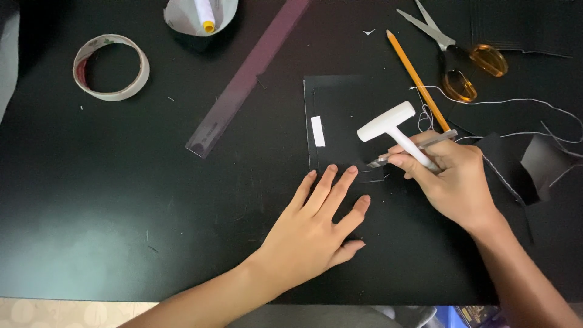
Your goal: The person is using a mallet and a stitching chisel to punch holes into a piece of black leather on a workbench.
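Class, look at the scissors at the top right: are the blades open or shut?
Open. The scissors lie flat on the black table, their two metal blades spread apart in a V, the orange handles separated too.

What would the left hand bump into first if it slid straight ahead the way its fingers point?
Probably the white mallet held in the right hand; the left hand would first slide across the black sheet.

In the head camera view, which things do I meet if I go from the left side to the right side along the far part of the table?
Tape roll → thread spool in its pale holder → ruler → pencil → scissors with orange handles.
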